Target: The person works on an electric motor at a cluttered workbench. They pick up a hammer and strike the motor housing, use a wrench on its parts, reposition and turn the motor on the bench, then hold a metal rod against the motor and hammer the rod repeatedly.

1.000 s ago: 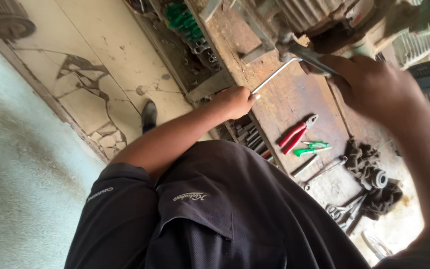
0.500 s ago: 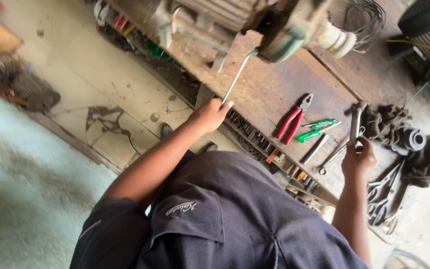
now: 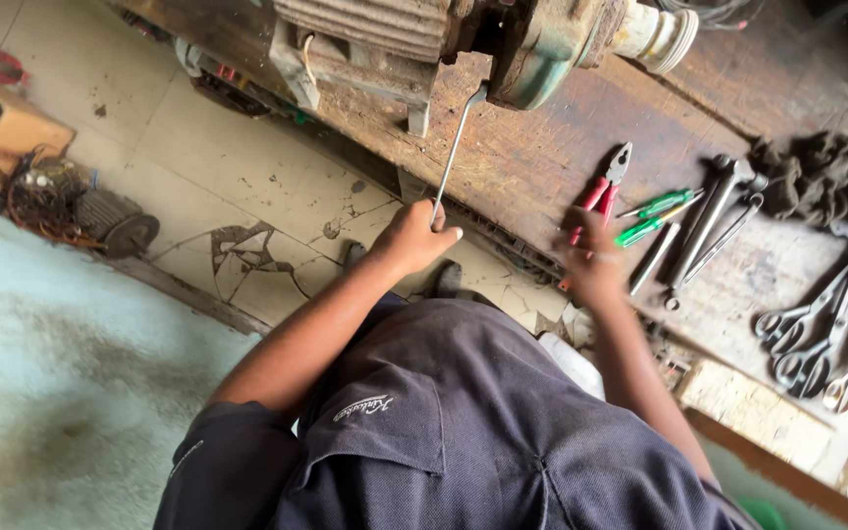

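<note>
The left hand [image 3: 412, 238] closed its grip on a bent metal rod [image 3: 455, 147] reaching up to the electric motor [image 3: 463, 39]. The blurred right hand [image 3: 591, 265] touched red-handled pliers [image 3: 601, 194] on the tabletop [image 3: 532, 157]; its grip unclear. Green screwdrivers [image 3: 655, 216] and wrenches [image 3: 709, 221] lay right.

The right hand [image 3: 593, 267] is motion-blurred (its grip unreadable); the motor [image 3: 463, 39] is cut off at the far edge.

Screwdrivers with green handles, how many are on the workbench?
2. Both green-handled screwdrivers lie side by side on the workbench, between the red pliers and the grey metal tools. Others may be hidden among the clutter.
</note>
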